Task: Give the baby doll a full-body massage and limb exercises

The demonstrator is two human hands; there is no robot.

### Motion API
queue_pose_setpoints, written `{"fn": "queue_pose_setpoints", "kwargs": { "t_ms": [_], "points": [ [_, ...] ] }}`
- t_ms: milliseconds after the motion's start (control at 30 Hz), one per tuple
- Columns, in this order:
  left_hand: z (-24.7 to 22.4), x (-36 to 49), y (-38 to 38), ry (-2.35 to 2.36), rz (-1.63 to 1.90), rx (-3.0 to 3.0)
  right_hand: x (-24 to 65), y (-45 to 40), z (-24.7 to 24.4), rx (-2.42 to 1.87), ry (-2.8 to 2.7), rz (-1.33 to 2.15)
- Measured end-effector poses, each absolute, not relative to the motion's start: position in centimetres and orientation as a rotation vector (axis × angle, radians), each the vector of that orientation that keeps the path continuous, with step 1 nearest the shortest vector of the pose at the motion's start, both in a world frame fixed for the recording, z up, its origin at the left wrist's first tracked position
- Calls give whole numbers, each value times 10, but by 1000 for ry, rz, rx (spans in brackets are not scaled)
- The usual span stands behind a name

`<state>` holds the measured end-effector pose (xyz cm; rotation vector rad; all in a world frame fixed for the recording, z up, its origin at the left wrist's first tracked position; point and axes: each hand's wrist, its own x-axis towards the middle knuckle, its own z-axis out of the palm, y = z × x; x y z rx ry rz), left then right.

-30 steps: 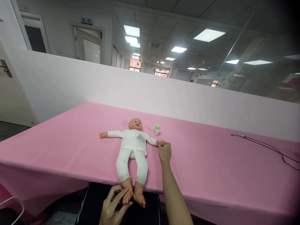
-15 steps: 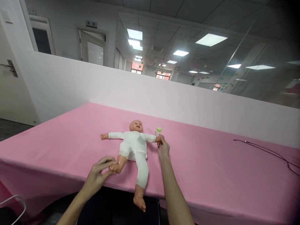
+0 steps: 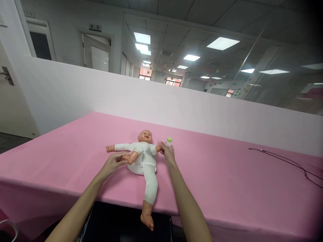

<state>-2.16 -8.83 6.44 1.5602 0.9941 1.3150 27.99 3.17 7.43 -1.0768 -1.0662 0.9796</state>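
Note:
A baby doll (image 3: 149,157) with a white cloth body lies on its back on a pink-covered table (image 3: 214,181), head away from me. My left hand (image 3: 114,163) is closed around its foot on the left side, with that leg bent up toward the belly. With my right hand (image 3: 166,151) I grip the doll's hand on the right side, and that arm is raised and bent. The other leg stretches toward me, its foot hanging past the table edge. Just behind my right hand stands a small bottle with a green cap (image 3: 169,139), partly hidden.
A thin black cable (image 3: 282,161) lies on the right side of the table. Behind the table runs a low white wall (image 3: 151,97) with glass above it. A door with a handle (image 3: 12,97) is at the far left.
My left hand has pushed the doll's foot up and away from me, folding that leg. My right hand has drawn the doll's hand inward toward its body.

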Motion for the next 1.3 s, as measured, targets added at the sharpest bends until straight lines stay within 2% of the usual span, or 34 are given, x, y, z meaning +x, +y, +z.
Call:
{"fn": "queue_pose_setpoints", "kwargs": {
  "t_ms": [133, 333, 433, 633, 733, 833, 1067, 1300],
  "points": [
    [43, -39, -162, 1071, 1247, 1702, 324, 49, 66, -1190, -568, 869],
    [-11, -44, -212, 1253, 1229, 1589, 342, 45, 55, -1223, -467, 852],
    [2, -37, -195, 1279, 1322, 1544, 327, 43, 74, -1101, -602, 923],
    [66, -5, -106, 1134, 1515, 1450, 278, 19, 99, -967, -1359, 1097],
    [68, 13, -69, 1022, 1499, 1381, 259, 0, 89, -988, -1633, 1151],
    [62, 24, -60, 959, 1489, 1376, 256, -6, 81, -978, -1677, 1145],
    [65, -8, -124, 1076, 1436, 1312, 315, 45, 92, -1077, -994, 899],
    [10, -52, -206, 1268, 1275, 1481, 365, 58, 53, -1284, -473, 858]
  ]
}}
